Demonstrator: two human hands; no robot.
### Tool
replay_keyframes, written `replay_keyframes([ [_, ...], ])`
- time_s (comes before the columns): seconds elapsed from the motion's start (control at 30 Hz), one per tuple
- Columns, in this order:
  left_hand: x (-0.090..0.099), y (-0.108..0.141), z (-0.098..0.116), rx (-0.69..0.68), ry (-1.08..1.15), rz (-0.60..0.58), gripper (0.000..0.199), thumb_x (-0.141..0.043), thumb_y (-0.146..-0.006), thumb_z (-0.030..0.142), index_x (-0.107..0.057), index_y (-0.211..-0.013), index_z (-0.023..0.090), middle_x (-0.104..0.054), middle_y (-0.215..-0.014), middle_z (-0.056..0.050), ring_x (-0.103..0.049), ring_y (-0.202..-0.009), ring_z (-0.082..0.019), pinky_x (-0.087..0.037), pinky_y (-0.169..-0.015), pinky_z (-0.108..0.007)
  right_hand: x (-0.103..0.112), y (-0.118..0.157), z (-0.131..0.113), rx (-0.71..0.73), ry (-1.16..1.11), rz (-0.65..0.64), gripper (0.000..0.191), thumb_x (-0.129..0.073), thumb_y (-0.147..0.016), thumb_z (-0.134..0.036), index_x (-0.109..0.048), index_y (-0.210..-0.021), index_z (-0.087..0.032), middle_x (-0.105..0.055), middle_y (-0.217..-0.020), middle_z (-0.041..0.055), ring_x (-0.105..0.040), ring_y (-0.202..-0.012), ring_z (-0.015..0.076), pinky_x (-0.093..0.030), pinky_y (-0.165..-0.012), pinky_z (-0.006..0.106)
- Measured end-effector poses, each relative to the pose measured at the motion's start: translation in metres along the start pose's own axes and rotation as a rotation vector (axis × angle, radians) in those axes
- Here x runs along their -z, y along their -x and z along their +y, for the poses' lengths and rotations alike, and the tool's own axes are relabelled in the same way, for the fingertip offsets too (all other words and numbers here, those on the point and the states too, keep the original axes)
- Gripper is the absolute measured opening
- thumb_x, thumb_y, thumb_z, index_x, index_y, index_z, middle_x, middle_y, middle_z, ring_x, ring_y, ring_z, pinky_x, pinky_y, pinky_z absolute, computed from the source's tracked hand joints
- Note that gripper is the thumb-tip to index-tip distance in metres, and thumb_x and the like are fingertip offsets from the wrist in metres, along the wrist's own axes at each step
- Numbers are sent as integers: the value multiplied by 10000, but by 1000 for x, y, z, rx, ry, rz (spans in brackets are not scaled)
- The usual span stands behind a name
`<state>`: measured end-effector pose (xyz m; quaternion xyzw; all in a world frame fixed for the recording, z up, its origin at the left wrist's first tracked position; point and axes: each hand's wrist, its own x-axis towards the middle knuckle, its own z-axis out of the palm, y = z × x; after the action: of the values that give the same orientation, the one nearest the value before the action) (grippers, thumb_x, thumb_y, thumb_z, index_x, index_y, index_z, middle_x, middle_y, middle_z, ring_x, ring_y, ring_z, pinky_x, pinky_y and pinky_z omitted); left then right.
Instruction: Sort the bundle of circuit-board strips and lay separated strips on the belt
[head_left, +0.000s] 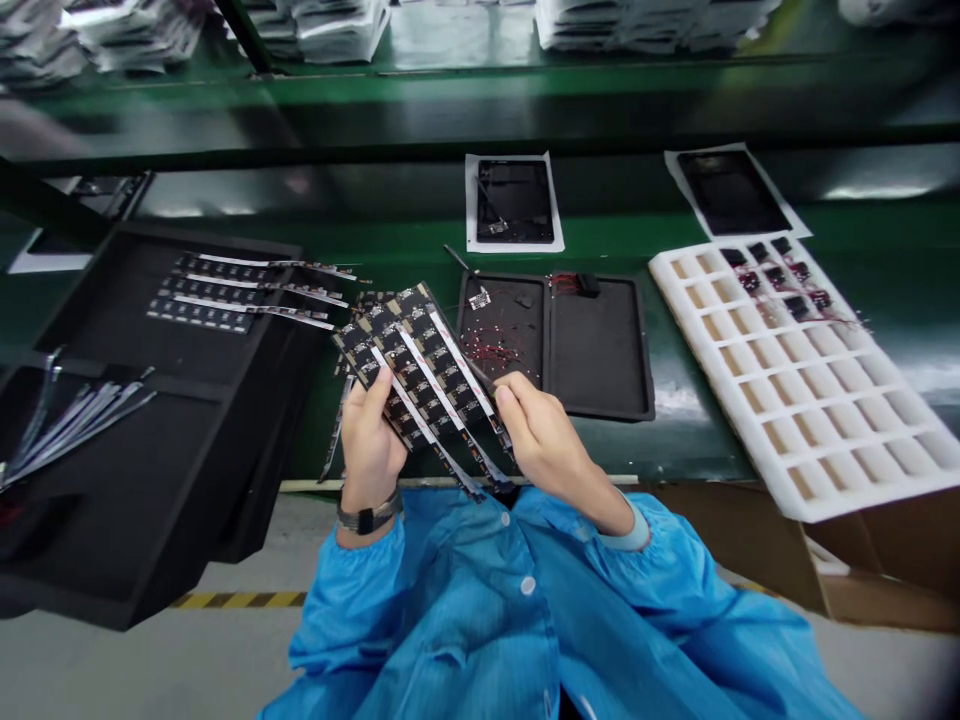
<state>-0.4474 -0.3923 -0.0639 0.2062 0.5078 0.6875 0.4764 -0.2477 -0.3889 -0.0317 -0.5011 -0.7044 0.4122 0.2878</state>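
Black flex-circuit sheets (416, 355), with rows of small metallic parts and white strips, are held tilted in front of my blue smock. My left hand (371, 440) grips their lower left side, thumb on top. At the right edge, my right hand (536, 425) pinches the same sheets between thumb and fingers. Narrow dark tails hang from the lower edge towards me. Behind the sheets lies a black two-compartment tray (598, 350), partly hidden, with a small board (480, 298) and red-wired small parts (491, 350) in its left compartment.
On the left, a black foam tray (180, 400) holds more flex-circuit sheets (206, 300) and thin cables (86, 425). A white divided tray (817, 400) on the right carries small wired parts (776, 275). Two dark panels (514, 200) lie on white sheets behind; an open cardboard box (862, 560) stands below.
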Motion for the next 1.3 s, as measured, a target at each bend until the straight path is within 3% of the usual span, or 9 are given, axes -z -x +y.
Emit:
replay_keyframes([
  [0.2, -2, 2, -2, -63, 5, 43, 375, -826, -906, 430, -786, -1220, 228, -796, -1268, -85, -745, -1218, -245, -602, -1042, -330, -2, -1, -2, 5, -23, 12, 266, -359, -1137, -339, -494, -930, -243, -525, -770, -11, -500, -698, 177, -333, -713, 328],
  [0.47, 0, -1, 5, 31, 6, 48, 377, -817, -904, 467, -789, -1180, 211, -777, -1293, -92, -703, -1297, -300, -575, -1121, -419, -1, 0, -1, 7, -7, 1, 276, -365, -1128, -356, -464, -895, -245, -486, -728, -23, -451, -662, 170, -304, -690, 335],
  [0.63, 0, -9, 3, 16, -51, 144, 481, -890, -816, 512, -776, -1149, 184, -810, -1182, -91, -763, -1152, -283, -585, -1092, -443, -1, -1, 6, 9, -227, -51, 354, -369, -1133, -417, -460, -845, -233, -467, -747, -26, -444, -699, 156, -352, -700, 313],
  [0.8, 2, -15, -9, 39, -26, 95, 462, -907, -788, 525, -779, -1092, 201, -820, -1166, -78, -779, -1122, -271, -609, -1050, -401, -5, -1, 16, -35, -449, -98, 432, -429, -1106, -524, -431, -789, -230, -441, -766, -19, -430, -723, 155, -385, -685, 301],
  [0.97, 4, -19, -15, 113, 29, 44, 400, -895, -803, 514, -786, -1042, 213, -831, -1105, -78, -794, -1087, -278, -620, -1040, -403, -12, -2, 27, -149, -626, -226, 473, -462, -1060, -648, -455, -830, -235, -471, -784, -14, -470, -721, 162, -415, -656, 296],
  [1.17, 7, -15, -8, 82, 25, 59, 428, -906, -800, 499, -784, -1073, 194, -834, -1094, -63, -811, -997, -235, -608, -1041, -377, 1, -9, 17, -39, -329, -95, 363, -384, -1127, -487, -548, -941, -221, -581, -823, 0, -547, -763, 163, -428, -734, 304],
  [1.3, 4, -6, -5, 35, -39, 85, 493, -930, -751, 541, -789, -1041, 168, -835, -1097, -84, -805, -983, -245, -623, -985, -367, 8, -11, 3, 12, -96, -21, 300, -363, -1139, -403, -529, -958, -231, -585, -846, 4, -549, -778, 171, -385, -761, 325],
])
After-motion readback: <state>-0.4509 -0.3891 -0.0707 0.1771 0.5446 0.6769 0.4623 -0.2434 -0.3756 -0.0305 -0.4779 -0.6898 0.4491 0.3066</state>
